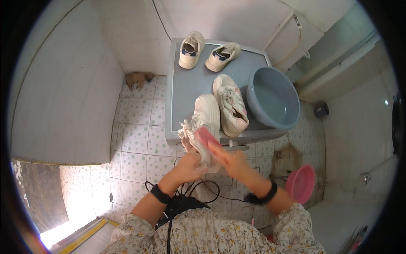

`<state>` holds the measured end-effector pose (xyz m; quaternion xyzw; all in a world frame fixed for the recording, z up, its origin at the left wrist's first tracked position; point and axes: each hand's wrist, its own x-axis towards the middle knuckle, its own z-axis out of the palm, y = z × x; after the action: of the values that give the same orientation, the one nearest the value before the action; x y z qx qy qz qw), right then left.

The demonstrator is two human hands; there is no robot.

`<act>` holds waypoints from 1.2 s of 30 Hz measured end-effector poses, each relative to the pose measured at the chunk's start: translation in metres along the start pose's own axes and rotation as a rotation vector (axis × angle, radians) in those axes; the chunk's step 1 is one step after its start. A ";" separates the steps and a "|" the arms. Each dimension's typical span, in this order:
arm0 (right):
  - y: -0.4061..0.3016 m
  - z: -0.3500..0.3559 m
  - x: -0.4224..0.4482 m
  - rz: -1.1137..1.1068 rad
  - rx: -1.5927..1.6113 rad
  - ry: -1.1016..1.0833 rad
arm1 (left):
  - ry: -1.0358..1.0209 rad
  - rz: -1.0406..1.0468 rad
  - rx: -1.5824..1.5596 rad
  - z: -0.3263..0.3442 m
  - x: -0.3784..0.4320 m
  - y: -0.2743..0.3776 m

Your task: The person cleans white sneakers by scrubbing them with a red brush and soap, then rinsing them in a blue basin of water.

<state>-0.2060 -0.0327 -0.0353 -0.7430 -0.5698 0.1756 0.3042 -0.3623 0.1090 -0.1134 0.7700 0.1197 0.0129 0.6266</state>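
Note:
My left hand (190, 166) grips a white lace-up sneaker (207, 109) near its heel, toe pointing away from me over the edge of a grey-topped table (190, 85). In my right hand (233, 160) is a pink brush (206, 136), blurred, against the sneaker's side; its bristles are hidden. Just right of the held shoe lies a second white sneaker (228, 101) with pink details. Farther back on the tabletop stand a left cream sneaker (192, 49) and a right cream sneaker (223, 55), both with dark blue heel linings. A grey-blue plastic basin (273, 96) holding water sits at the table's right.
A small brown puppy (138, 79) is on the tiled floor (133, 136) by the left wall. Low on the right are a pink basin (301, 184) and a dark cup-like container (321, 109). A black cable (209, 181) loops below my hands. A tap (296, 20) is on the back wall.

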 end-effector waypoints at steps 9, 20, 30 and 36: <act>0.004 0.019 -0.006 -0.211 0.119 0.253 | 0.184 0.248 0.316 0.003 0.003 0.010; -0.004 -0.007 0.032 0.309 0.057 -0.038 | 0.183 0.294 0.400 -0.006 0.021 0.018; -0.018 -0.016 0.001 0.077 0.090 0.125 | 0.057 0.218 0.819 -0.004 0.044 0.040; 0.031 -0.010 0.018 0.372 -0.039 0.271 | 0.124 0.281 0.903 -0.006 0.047 0.054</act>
<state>-0.1720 -0.0227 -0.0465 -0.8577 -0.3801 0.1162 0.3260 -0.3089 0.1142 -0.0661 0.9718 0.0452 0.0899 0.2131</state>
